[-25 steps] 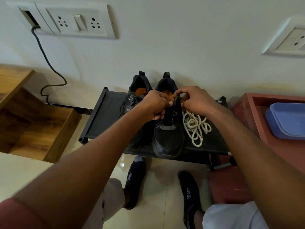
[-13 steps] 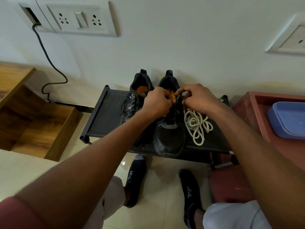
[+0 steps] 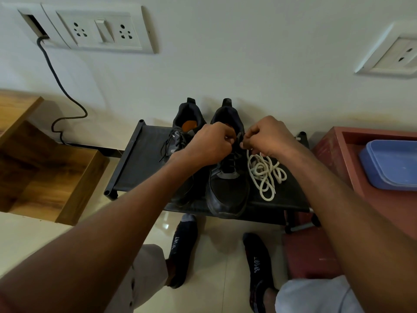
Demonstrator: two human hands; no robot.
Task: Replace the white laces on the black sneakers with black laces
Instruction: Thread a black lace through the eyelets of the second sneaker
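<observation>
Wall (image 3: 248,64): pale, at the far side, with a switch plate (image 3: 97,30) at the far left and a second plate (image 3: 397,55) at the far right; a dark cable (image 3: 65,96) drops from the left one.
Wood unit (image 3: 45,172): brown, on the left, standing on the tiled floor (image 3: 216,256).
Red table (image 3: 365,199): on the right, with a blue tub (image 3: 392,163) on it.
Rack (image 3: 140,163): low, black, between the two, set against the wall; both sneakers and the white laces lie on top.
Right sneaker (image 3: 228,190): black, toe toward me, heel at the wall, in the middle of the rack; a black lace (image 3: 234,158) crosses its eyelets.
Left sneaker (image 3: 180,136): just beside it on the left, partly hidden under my left forearm, black lace ends loose over its side.
White laces (image 3: 265,172): a loose heap on the rack, just right of the right sneaker.
My left hand (image 3: 209,143): over the right sneaker's tongue, fingers curled, pinching the black lace.
My right hand (image 3: 268,136): just beside the left one, fingertips pinching the same lace near the top eyelets.
My feet (image 3: 182,249): in dark socks on the floor, near the rack.
</observation>
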